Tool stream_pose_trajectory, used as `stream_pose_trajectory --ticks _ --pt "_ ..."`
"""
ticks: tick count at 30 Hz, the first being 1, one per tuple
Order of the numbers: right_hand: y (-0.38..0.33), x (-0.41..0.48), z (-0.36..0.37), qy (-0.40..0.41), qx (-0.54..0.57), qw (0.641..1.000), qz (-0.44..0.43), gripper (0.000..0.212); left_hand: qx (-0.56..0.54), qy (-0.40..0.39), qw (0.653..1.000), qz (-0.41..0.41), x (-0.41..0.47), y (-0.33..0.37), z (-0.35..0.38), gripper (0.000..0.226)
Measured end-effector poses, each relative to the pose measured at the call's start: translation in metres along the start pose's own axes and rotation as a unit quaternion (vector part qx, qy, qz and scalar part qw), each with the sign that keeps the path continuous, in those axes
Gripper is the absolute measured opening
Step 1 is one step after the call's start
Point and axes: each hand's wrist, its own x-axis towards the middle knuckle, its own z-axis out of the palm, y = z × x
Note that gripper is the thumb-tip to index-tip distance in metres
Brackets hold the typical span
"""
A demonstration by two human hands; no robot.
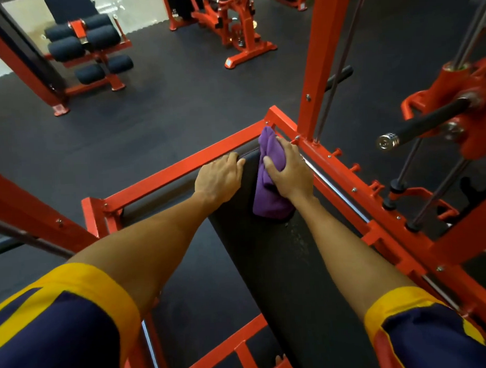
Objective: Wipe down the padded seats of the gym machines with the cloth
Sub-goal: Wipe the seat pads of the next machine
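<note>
The right hand (pixel 287 172) is covering the middle of the purple cloth (pixel 267 205). The left forearm (pixel 155 242) is hiding the left edge of the padded seat (pixel 280 265), whose near end is running off the picture's bottom edge. The red carriage (pixel 473 93) at right is showing blurred.

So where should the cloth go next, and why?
Probably a pull back toward the body along the pad. The right hand grips the cloth at the pad's far end, by the red frame, and the long near stretch lies bare. The left hand rests on the far edge.
</note>
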Motion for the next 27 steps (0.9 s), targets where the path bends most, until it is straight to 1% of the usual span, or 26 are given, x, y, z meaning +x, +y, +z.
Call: stream_pose_trajectory --ticks 2,3,4,5,7,8,10,11,12,14,17,18,19,21,23,25,26,27 --pt "-0.018 0.023 -0.001 -0.021 0.028 0.992 0.119 0.05 0.008 -0.013 1.0 -0.009 0.0 0.0 -0.001 0.042" --pt "-0.028 0.029 0.0 -0.025 0.019 0.989 0.143 0.05 0.011 -0.017 1.0 -0.01 0.0 0.0 -0.001 0.041" --pt "-0.035 0.03 0.004 -0.014 -0.004 0.99 0.142 0.052 0.016 -0.016 1.0 -0.005 0.0 0.0 -0.002 0.04" --pt "-0.04 0.026 0.012 0.01 -0.035 0.992 0.123 0.055 0.021 -0.017 1.0 0.005 -0.001 0.001 -0.004 0.038" --pt "-0.043 0.004 0.027 0.068 -0.096 0.991 0.059 0.061 0.02 -0.02 0.999 0.034 -0.001 0.001 -0.007 0.036" --pt "-0.04 -0.011 0.03 0.086 -0.109 0.99 0.023 0.063 0.013 -0.019 0.999 0.038 -0.002 0.001 -0.007 0.036" --pt "-0.024 -0.034 0.029 0.081 -0.116 0.989 -0.039 0.067 -0.007 -0.02 1.0 0.022 -0.001 -0.001 -0.005 0.041" --pt "-0.013 -0.042 0.026 0.071 -0.116 0.989 -0.05 0.068 -0.014 -0.018 1.0 0.016 -0.002 -0.001 -0.003 0.042" --pt "-0.003 -0.047 0.021 0.061 -0.107 0.992 -0.037 0.069 -0.019 -0.017 1.0 0.014 -0.001 -0.001 -0.002 0.043" --pt "0.004 -0.045 0.01 0.045 -0.062 0.996 0.054 0.067 -0.022 -0.016 0.999 0.018 -0.001 -0.003 0.001 0.043" --pt "-0.017 -0.008 0.001 0.039 0.021 0.982 0.185 0.051 -0.004 -0.014 1.0 0.01 0.0 -0.003 0.0 0.043" --pt "-0.026 -0.001 0.001 0.045 0.021 0.979 0.199 0.05 0.002 -0.021 1.0 0.007 0.001 -0.002 -0.001 0.043" --pt "-0.033 -0.001 0.006 0.052 0.009 0.979 0.196 0.053 0.006 -0.025 1.0 0.009 -0.001 -0.003 0.0 0.042" --pt "-0.041 -0.013 0.022 0.091 -0.068 0.98 0.163 0.064 0.002 -0.032 0.999 0.012 -0.003 -0.001 0.001 0.042" --pt "-0.042 -0.041 0.041 0.12 -0.129 0.979 0.1 0.068 -0.009 -0.044 0.999 0.014 -0.002 -0.003 -0.002 0.042" --pt "-0.03 -0.074 0.045 0.099 -0.156 0.982 0.034 0.068 -0.02 -0.049 0.998 0.025 -0.002 -0.004 0.0 0.043" --pt "-0.02 -0.088 0.043 0.092 -0.157 0.983 0.024 0.068 -0.023 -0.048 0.998 0.04 -0.004 -0.004 0.001 0.045" --pt "-0.008 -0.098 0.037 0.089 -0.155 0.983 0.034 0.068 -0.023 -0.045 0.997 0.058 -0.005 -0.005 0.002 0.047"
